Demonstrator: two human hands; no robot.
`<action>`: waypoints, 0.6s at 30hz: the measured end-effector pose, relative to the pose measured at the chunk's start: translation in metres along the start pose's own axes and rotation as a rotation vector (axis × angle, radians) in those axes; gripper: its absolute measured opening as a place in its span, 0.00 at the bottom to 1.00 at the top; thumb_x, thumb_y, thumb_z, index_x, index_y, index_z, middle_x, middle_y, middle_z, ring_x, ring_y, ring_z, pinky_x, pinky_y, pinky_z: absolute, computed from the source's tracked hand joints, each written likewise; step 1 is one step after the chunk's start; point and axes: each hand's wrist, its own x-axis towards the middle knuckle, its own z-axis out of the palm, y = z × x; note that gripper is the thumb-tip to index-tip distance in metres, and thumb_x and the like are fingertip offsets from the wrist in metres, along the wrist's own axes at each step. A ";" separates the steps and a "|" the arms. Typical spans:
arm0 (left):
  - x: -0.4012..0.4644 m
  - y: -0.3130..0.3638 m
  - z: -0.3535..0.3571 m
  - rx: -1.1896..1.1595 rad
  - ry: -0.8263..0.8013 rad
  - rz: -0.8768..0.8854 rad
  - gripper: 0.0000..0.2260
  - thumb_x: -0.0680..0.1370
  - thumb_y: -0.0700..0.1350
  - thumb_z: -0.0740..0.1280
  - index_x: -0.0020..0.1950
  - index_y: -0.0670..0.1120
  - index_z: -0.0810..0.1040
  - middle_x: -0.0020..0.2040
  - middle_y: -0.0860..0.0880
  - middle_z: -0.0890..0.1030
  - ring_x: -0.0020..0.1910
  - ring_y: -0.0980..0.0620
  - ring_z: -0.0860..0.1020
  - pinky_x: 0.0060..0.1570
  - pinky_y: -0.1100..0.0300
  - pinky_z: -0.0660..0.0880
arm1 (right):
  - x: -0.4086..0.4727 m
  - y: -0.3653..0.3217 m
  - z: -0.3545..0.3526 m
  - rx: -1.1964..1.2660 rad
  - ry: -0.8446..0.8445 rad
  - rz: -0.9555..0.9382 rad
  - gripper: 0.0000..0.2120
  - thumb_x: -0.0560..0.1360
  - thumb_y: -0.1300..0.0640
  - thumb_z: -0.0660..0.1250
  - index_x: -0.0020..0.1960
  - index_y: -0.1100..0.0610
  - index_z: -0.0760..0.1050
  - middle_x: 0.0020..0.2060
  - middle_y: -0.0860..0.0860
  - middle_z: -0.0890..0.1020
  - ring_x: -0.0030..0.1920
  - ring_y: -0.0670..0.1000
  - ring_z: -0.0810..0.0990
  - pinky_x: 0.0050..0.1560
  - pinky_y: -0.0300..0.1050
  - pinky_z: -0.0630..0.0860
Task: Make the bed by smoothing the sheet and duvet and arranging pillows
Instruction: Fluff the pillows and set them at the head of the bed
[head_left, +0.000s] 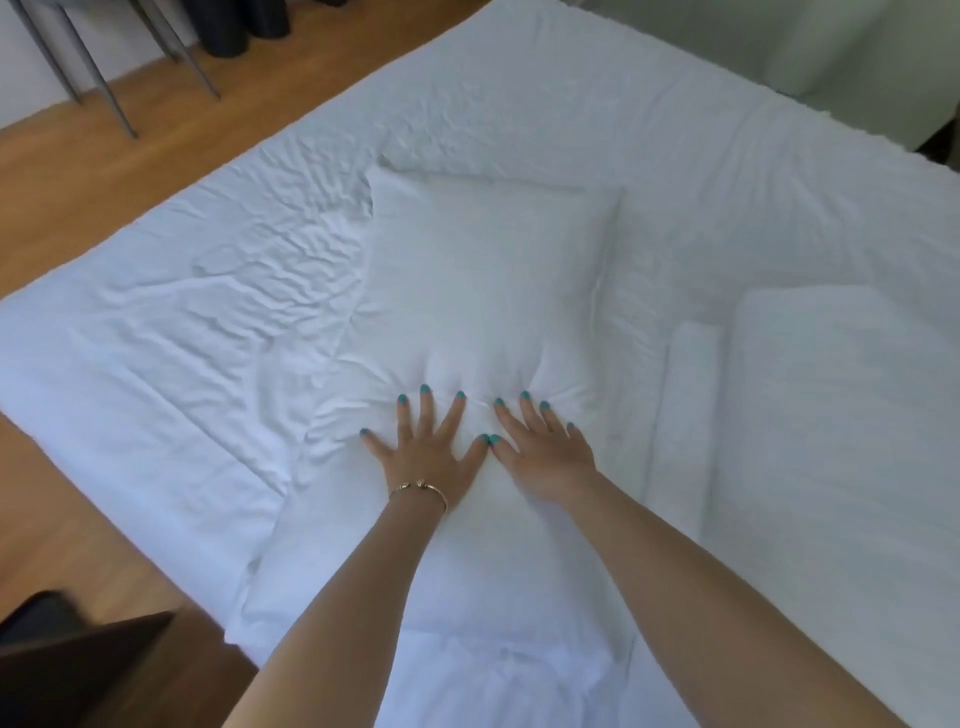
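Pressing down on one white pillow (483, 291) in the middle of the frame, two hands lie flat with fingers spread and straight, gripping nothing. The left hand (428, 447) and the right hand (543, 452) sit side by side on the pillow's near half, thumbs almost touching, and the fabric dents and creases under the fingertips. A thin gold bracelet (418, 488) circles the left wrist. The pillow rests on a wrinkled white sheet (208, 322) that covers the bed, which runs from lower left to upper right. At the right of the frame lies a second white pillow (841, 415), with a narrow folded white roll (685, 405) just beside its left edge. Wooden floor (78, 197) shows along the left, with grey metal legs (98, 78) in the upper left corner and one dark piece of furniture (78, 670) at the lower left.
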 end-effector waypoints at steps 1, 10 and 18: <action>0.010 0.001 -0.005 0.003 -0.037 -0.004 0.30 0.74 0.72 0.39 0.75 0.66 0.36 0.79 0.54 0.39 0.77 0.47 0.38 0.66 0.26 0.43 | 0.007 -0.002 -0.012 -0.018 -0.046 0.013 0.28 0.79 0.34 0.39 0.77 0.37 0.37 0.78 0.43 0.39 0.78 0.50 0.41 0.75 0.58 0.47; -0.056 -0.006 0.012 -0.019 0.156 0.021 0.29 0.76 0.66 0.31 0.76 0.61 0.34 0.79 0.51 0.40 0.78 0.47 0.41 0.71 0.36 0.46 | -0.086 0.019 -0.002 0.001 -0.018 -0.124 0.29 0.81 0.41 0.48 0.78 0.42 0.41 0.79 0.44 0.43 0.78 0.50 0.43 0.76 0.57 0.47; -0.136 0.145 -0.013 -0.577 -0.193 0.329 0.23 0.83 0.57 0.51 0.78 0.59 0.53 0.79 0.53 0.52 0.78 0.53 0.49 0.76 0.49 0.44 | -0.226 0.145 -0.022 -0.060 0.294 0.085 0.28 0.81 0.43 0.53 0.78 0.45 0.50 0.79 0.46 0.50 0.78 0.50 0.45 0.76 0.55 0.41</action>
